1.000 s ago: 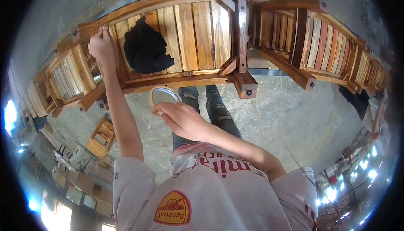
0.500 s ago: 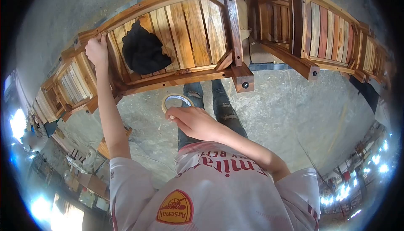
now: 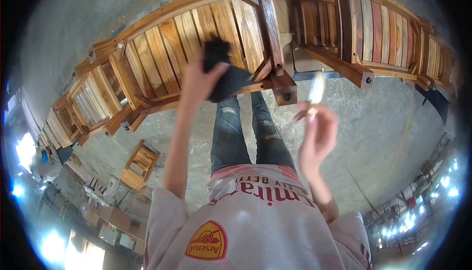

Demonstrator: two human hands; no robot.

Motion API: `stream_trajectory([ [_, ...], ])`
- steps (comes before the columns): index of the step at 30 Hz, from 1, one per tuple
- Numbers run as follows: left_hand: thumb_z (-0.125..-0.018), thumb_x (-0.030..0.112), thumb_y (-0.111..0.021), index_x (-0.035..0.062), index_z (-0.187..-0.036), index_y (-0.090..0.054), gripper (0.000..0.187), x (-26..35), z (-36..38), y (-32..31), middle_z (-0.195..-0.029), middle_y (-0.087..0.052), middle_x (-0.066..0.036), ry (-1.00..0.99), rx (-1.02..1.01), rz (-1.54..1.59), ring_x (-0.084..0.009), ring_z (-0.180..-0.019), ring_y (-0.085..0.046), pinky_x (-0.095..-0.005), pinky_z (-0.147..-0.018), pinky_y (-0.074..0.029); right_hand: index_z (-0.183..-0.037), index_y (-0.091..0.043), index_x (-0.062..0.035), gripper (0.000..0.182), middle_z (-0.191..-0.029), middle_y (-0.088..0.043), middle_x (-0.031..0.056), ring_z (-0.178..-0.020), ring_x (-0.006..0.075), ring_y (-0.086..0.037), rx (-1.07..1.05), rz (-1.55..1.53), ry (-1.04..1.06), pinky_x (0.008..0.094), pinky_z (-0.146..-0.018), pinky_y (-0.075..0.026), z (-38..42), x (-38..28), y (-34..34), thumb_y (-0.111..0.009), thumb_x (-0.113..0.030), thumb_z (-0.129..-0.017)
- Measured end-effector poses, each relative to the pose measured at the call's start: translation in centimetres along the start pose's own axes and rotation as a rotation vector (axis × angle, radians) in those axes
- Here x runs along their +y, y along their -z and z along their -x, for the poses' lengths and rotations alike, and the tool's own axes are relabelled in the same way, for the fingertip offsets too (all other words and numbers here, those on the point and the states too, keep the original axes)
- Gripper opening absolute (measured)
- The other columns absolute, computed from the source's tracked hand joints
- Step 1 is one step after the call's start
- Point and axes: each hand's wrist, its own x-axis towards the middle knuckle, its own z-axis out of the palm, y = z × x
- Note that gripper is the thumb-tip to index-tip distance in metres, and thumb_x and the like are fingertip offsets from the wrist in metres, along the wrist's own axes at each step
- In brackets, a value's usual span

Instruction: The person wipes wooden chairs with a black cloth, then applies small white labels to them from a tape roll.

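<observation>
My left hand (image 3: 196,80) is closed on a bunched black cloth (image 3: 231,80). It lifts the cloth over the near rail of a slatted wooden piece of furniture (image 3: 179,36); motion blurs both. To the right, my right hand (image 3: 319,135) grips a roll of masking tape (image 3: 317,89) by its lower edge. The roll is nearly edge-on, blurred, and held above the concrete floor. Small pale patches show on the wooden frame at the left, where a crossbar (image 3: 125,80) joins the rails.
More slatted wooden pieces (image 3: 386,36) stand in a row to the right and left. A small wooden piece (image 3: 140,165) rests on the concrete floor (image 3: 344,137) at lower left. Cardboard (image 3: 306,59) lies between the furniture pieces. My legs are close to the near rail.
My left hand has left the far left corner of the frame and picked up the black cloth, moving it right. My right hand has swung right with the tape roll.
</observation>
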Motion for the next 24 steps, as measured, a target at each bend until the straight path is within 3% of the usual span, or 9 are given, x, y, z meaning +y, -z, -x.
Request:
stream_trajectory([
  [3,-0.075,0.016,-0.075,0.0,-0.12,-0.059,0.05,3.0,0.7,-6.3,-0.11,-0.06,-0.013,-0.514,-0.275,-0.286,-0.0337,-0.103,-0.059,-0.0419,-0.089,-0.049,-0.116,-0.05,0.0001,0.018,-0.105,-0.065,0.0153,-0.078,0.0148,-0.059,0.163,0.006,-0.052,0.0285,-0.074,-0.05,-2.2,1.1,1.8,-0.047,-0.005,-0.099],
  [6,-0.074,0.014,-0.075,0.001,-0.12,-0.06,0.049,3.2,0.8,-6.9,-0.105,-0.06,-0.012,-0.434,-0.322,-0.356,-0.0332,-0.103,-0.058,-0.0412,-0.089,-0.049,-0.118,-0.051,-0.0006,0.02,-0.103,-0.065,0.0149,-0.077,0.0145,-0.059,0.222,0.018,-0.022,0.0288,-0.073,-0.05,-3.0,1.0,2.7,-0.05,-0.006,-0.099],
  [12,-0.072,0.023,-0.074,0.0012,-0.111,-0.065,0.046,4.1,1.8,-6.0,-0.102,-0.061,-0.013,-0.339,-0.353,-0.462,-0.0344,-0.097,-0.061,-0.0421,-0.083,-0.051,-0.118,-0.051,-0.0025,0.019,-0.104,-0.066,0.0147,-0.077,0.0135,-0.059,0.151,-0.092,-0.114,0.029,-0.076,-0.049,-3.0,0.6,2.1,-0.05,-0.006,-0.099],
  [15,-0.071,0.029,-0.072,0.0026,-0.11,-0.066,0.047,3.0,1.5,-5.1,-0.101,-0.063,-0.013,-0.366,-0.418,-0.49,-0.0339,-0.096,-0.062,-0.043,-0.079,-0.052,-0.117,-0.051,-0.0023,0.019,-0.104,-0.066,0.0147,-0.077,0.0133,-0.059,0.13,-0.091,-0.115,0.0287,-0.077,-0.049,-3.2,0.4,1.9,-0.049,-0.007,-0.099],
  [18,-0.07,0.024,-0.073,-0.0009,-0.111,-0.064,0.049,3.7,0.5,-3.9,-0.107,-0.064,-0.017,-0.434,-0.443,-0.627,-0.0335,-0.098,-0.062,-0.0393,-0.081,-0.051,-0.117,-0.051,-0.0025,0.018,-0.103,-0.066,0.0145,-0.076,0.0134,-0.058,0.133,-0.099,-0.108,0.0288,-0.076,-0.048,-3.5,0.3,2.1,-0.049,-0.007,-0.099],
  [21,-0.069,0.026,-0.073,0.0014,-0.111,-0.065,0.05,9.3,-2.9,-1.7,-0.111,-0.066,-0.015,0.072,-0.876,-1.045,-0.031,-0.099,-0.064,-0.0392,-0.085,-0.051,-0.117,-0.051,-0.003,0.019,-0.103,-0.066,0.0143,-0.076,0.0135,-0.058,0.133,-0.107,-0.104,0.0289,-0.076,-0.049,-3.7,0.3,2.8,-0.05,-0.008,-0.099],
  [24,-0.074,0.028,-0.075,0.0006,-0.118,-0.061,0.054,4.6,-4.4,0.0,-0.109,-0.066,-0.015,-0.379,-0.283,-0.602,-0.0273,-0.101,-0.064,-0.0365,-0.087,-0.051,-0.117,-0.051,-0.0032,0.019,-0.103,-0.066,0.0143,-0.076,0.0136,-0.058,0.144,-0.102,-0.117,0.0293,-0.076,-0.049,-3.6,0.8,2.8,-0.05,-0.008,-0.099],
])
